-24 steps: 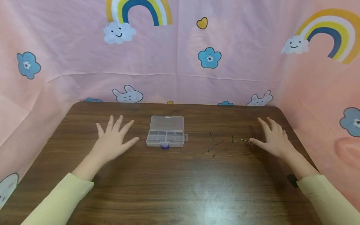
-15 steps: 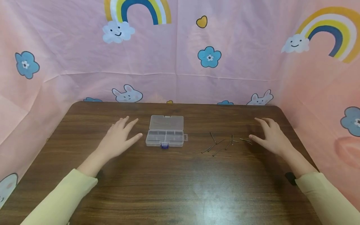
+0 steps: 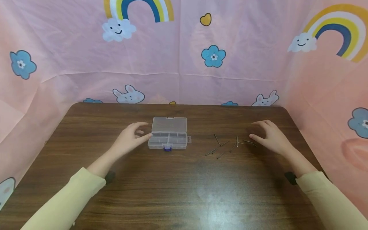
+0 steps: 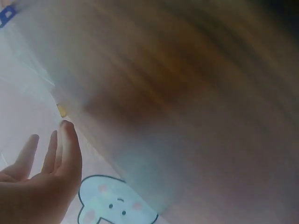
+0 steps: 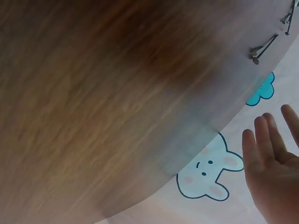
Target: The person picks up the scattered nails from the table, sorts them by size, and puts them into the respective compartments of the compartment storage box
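Note:
A clear plastic compartment box (image 3: 167, 140) stands on the brown table with its lid (image 3: 169, 124) raised at the back and a blue latch (image 3: 167, 148) at the front. My left hand (image 3: 129, 137) is at the box's left side, thumb tip overlapping its left edge in the head view, fingers loosely bent and gripping nothing. Several thin metal nails (image 3: 219, 145) lie scattered to the right of the box. Just right of them hovers my right hand (image 3: 271, 137), fingers relaxed, holding nothing. In the right wrist view some nails (image 5: 266, 49) show beyond the fingers.
The wooden table (image 3: 172, 185) has rounded far corners. Pink cloth (image 3: 161, 57) printed with rainbows, flowers and rabbits hangs behind it and along both sides. A hang tab (image 3: 189, 139) sticks out from the box's right side.
My left hand has moved right to the box, its spread fingers drawing together. My right hand has shifted slightly left toward the nails. The box and nails stay where they were.

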Tool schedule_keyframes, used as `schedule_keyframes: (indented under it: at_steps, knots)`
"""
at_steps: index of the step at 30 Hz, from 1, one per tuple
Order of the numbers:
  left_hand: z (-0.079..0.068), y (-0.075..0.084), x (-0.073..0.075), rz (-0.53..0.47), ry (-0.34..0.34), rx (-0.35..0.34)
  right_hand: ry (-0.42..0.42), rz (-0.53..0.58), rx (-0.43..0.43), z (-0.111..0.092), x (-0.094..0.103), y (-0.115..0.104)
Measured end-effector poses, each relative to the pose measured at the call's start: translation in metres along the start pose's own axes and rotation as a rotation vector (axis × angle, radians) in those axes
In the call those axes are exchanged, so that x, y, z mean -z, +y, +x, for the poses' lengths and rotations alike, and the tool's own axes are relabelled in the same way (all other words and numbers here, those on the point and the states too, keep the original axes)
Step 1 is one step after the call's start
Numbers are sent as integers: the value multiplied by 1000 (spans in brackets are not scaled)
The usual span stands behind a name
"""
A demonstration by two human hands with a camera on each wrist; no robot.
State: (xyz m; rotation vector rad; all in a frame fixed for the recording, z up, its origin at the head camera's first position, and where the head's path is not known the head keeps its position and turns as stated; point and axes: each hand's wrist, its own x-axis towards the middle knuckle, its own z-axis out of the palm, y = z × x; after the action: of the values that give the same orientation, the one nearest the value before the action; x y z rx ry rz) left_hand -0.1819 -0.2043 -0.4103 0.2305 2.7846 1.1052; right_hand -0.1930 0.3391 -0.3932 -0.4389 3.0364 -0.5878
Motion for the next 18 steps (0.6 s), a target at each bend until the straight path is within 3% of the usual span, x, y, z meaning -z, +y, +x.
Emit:
schedule_keyframes:
  at_steps: [7, 18]
  knots:
    - [2, 5, -4, -205, -79, 89, -2, 59, 47, 3, -6, 0]
    - [3, 5, -11, -302, -94, 169, -62, 88, 42, 5, -18, 6]
